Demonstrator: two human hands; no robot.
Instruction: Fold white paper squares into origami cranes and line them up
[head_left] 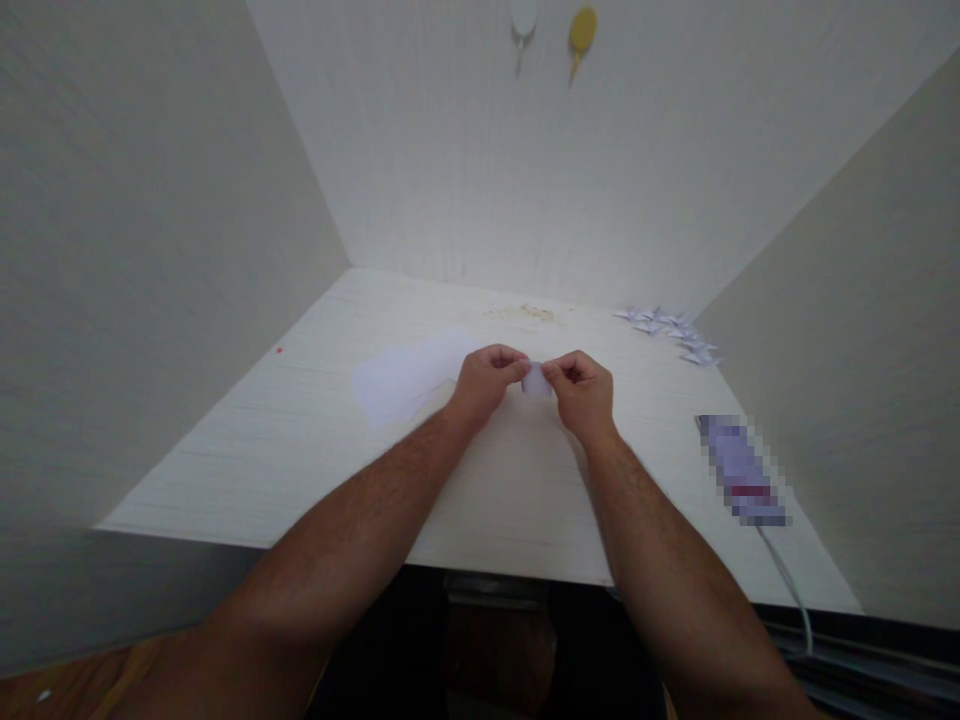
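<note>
My left hand (486,377) and my right hand (581,390) meet above the middle of the pale desk (300,440). Both are closed in a pinch on a small white piece of paper (535,379) held between their fingertips. Just left of my left hand, several white paper sheets (405,378) lie flat on the desk. A cluster of small folded paper pieces (671,332) sits at the far right corner.
A blurred-out flat object (742,470) with a white cable (787,580) lies near the desk's right edge. Walls close the desk in on three sides. A white hook (523,20) and a yellow hook (581,32) hang on the back wall. A stain (529,313) marks the desk's far side.
</note>
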